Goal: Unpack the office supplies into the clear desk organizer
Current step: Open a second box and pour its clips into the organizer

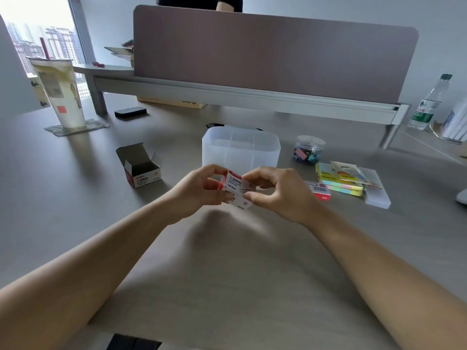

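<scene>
Grey desk [75, 223], divider behind. Both hands hold a small clip box [236, 189] in the air, just in front of the organizer [240, 150]: left hand [199, 190] grips its end, right hand [278, 190] pinches the flap side. Risks: flap gives suddenly and clips scatter over the desk; box tips before it is over a compartment. Opened box [140, 168] sits left.

A broad grey-brown matte desk [75, 198] carries a mauve fabric divider panel [273, 51] on a pale metal rail [227, 93]; daylight enters the window [43, 39] showing tower blocks.
</scene>
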Demonstrator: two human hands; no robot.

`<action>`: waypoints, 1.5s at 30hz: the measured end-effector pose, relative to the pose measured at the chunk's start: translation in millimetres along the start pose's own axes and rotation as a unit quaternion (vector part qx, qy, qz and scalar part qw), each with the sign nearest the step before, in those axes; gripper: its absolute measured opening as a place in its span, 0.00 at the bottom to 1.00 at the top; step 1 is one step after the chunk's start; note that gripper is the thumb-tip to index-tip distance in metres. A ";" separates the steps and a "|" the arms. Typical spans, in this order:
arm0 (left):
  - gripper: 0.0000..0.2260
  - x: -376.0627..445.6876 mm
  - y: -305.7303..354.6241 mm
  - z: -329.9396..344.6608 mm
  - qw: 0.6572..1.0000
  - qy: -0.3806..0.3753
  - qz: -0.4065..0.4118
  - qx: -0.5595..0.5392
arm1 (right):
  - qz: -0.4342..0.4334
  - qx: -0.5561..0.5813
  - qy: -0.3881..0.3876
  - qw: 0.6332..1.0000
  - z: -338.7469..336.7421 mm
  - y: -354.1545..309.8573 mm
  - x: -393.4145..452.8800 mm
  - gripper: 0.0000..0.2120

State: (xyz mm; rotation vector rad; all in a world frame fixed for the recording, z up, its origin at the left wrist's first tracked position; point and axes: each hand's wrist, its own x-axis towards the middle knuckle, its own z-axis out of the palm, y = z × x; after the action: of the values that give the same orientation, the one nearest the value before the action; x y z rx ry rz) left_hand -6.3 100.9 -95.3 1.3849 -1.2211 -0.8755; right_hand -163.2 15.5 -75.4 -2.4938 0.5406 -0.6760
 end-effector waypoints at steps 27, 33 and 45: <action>0.12 -0.2 6.2 -20.5 0.991 0.006 -0.023 -0.135 | 0.022 0.053 0.009 0.998 0.9 -15.8 24.0 0.11; 0.10 -1.1 11.3 -28.1 0.989 0.007 -0.033 -0.142 | 0.022 0.102 0.031 0.994 -3.5 -22.7 37.9 0.11; 0.11 0.5 27.0 -43.6 0.982 0.019 -0.033 -0.186 | -0.014 0.119 0.123 0.985 -1.8 -30.2 68.4 0.19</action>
State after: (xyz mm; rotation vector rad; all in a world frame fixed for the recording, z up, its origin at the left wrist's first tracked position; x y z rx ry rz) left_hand 29.8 112.2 -60.7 1.1375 -0.9302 -1.0580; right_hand -102.3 5.7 -33.0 -2.2139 0.4805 -1.0058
